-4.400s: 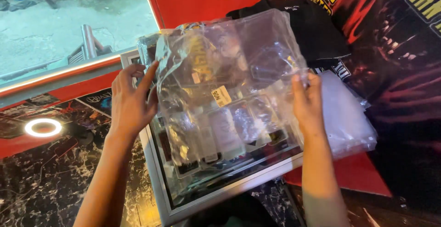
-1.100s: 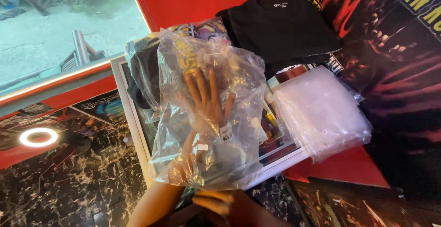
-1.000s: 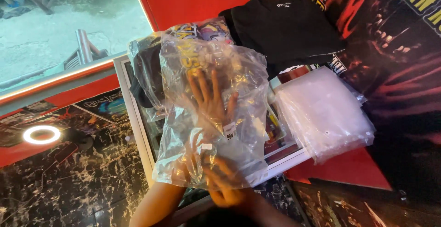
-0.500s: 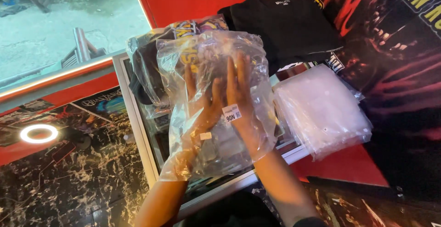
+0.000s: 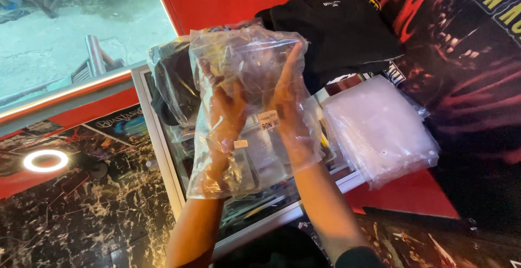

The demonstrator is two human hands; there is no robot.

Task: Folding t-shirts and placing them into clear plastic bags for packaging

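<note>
Inside clear plastic bag (image 5: pixel 247 105), left hand (image 5: pixel 225 113), right hand (image 5: pixel 290 97) fingers spread

Both hands are inside the clear bag (image 5: pixel 244 105), the left hand (image 5: pixel 225 119) and right hand (image 5: pixel 290 102) spread flat, so the film hems them on every side but below. Right of the bag a stack of clear bags (image 5: pixel 380 129) fills the worktop (image 5: pixel 401 197). Behind the bag lies a black shirt (image 5: pixel 336 34); at its left, a bagged dark garment (image 5: pixel 173 86). Red worktop just below the stack lies bare.
</note>
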